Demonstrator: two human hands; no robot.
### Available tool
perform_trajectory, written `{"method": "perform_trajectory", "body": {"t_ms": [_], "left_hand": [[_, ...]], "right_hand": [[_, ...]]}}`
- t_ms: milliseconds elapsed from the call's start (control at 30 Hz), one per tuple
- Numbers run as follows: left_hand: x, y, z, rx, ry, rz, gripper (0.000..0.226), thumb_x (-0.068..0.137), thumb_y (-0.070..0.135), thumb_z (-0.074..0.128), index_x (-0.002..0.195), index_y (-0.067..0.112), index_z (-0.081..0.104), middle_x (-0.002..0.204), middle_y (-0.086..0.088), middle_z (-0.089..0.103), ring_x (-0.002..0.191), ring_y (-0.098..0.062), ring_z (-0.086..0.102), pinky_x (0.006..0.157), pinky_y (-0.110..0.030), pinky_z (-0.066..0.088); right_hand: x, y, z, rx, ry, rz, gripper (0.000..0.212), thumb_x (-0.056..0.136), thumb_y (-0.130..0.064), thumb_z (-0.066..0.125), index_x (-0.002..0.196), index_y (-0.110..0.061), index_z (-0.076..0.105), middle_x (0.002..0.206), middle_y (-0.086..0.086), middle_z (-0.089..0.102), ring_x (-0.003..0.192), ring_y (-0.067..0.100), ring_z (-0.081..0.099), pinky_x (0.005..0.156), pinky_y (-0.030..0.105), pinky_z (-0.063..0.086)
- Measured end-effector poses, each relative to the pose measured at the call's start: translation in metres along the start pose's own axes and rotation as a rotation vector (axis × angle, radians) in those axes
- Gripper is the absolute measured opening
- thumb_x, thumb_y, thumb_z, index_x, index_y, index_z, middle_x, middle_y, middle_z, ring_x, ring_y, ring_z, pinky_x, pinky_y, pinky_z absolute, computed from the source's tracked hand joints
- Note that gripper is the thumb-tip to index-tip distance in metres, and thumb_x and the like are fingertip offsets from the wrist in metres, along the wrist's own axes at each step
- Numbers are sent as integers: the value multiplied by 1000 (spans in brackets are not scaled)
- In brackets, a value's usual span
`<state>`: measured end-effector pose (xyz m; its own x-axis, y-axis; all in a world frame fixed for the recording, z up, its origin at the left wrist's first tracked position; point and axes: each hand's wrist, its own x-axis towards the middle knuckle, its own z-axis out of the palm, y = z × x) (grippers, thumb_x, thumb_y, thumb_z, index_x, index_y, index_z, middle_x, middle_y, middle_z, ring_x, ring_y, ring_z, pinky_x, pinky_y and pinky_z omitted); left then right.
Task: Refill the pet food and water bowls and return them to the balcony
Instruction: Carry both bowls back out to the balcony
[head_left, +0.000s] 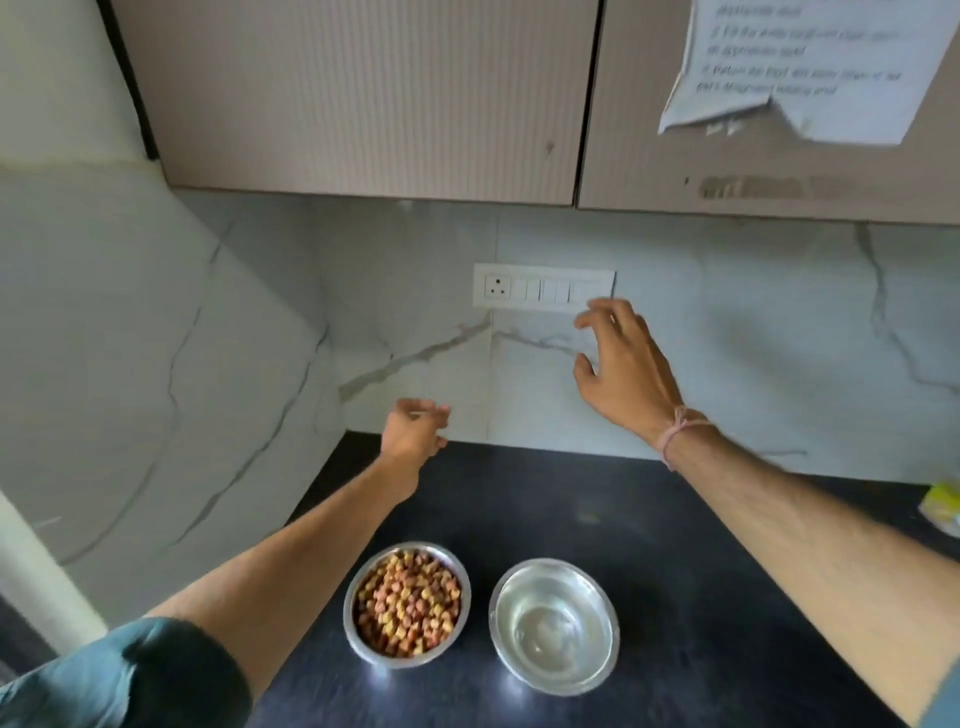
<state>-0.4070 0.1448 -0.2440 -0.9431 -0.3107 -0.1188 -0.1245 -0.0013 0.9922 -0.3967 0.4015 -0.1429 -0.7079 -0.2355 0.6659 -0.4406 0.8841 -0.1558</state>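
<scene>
1. Two steel bowls sit side by side on the dark counter (649, 519), near its front and close together but apart.
2. Left is the food bowl (407, 604), heaped with brown and tan kibble nearly to the rim.
3. Right is the water bowl (554, 625), holding clear water, its shiny bottom showing through.
4. Bare counter stretches behind both bowls to the marble wall (208, 332), which turns a corner at left and hems the counter in on that side.
5. Cabinets (374, 93) hang overhead, their lower edge above the hands; a paper sheet (810, 67) is stuck to the right door.
6. A switch plate (543, 290) sits on the wall under the cabinets.
7. The left hand (413, 431) is raised above the counter's back edge, fingers loosely curled, holding nothing.
8. The right hand (623, 364) is up just below the switch plate, fingers spread, empty; a thread band (675, 431) circles its wrist.
9. A yellow-green object (943, 506) lies at the counter's far right edge, too cropped to identify.
</scene>
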Motion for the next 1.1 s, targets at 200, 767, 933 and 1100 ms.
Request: {"method": "perform_trajectory", "body": {"t_ms": [200,767,933,1100], "left_hand": [[-12,-107,-60,326,199,-166,30,96,25,68,124,16,60,120,-8,65,99,-20,62,82,-33,50],[-65,-217,-75,391,300,-439,37,107,37,46,133,13,58,114,-11,60,93,-29,67,43,-32,57],[-73,-221,-65,410,342,-433,39,109,36,41,136,11,54,114,-10,58,84,-25,66,37,-26,53],[-81,-222,-58,400,388,-442,39,110,36,38,138,12,51,115,-10,60,82,-21,66,33,-18,43]], "right_hand": [[-83,36,84,140,-410,341,43,95,-24,63,135,-14,51,142,9,47,116,30,59,95,39,51],[-228,78,189,283,-830,623,39,100,-52,51,82,-17,52,83,4,66,75,26,64,65,37,49],[-238,75,199,320,-748,677,34,103,-38,50,81,-12,48,86,12,63,79,38,62,67,40,48],[-237,72,202,389,-720,721,35,104,-33,52,82,-5,52,81,11,63,70,31,59,62,36,45]]}}
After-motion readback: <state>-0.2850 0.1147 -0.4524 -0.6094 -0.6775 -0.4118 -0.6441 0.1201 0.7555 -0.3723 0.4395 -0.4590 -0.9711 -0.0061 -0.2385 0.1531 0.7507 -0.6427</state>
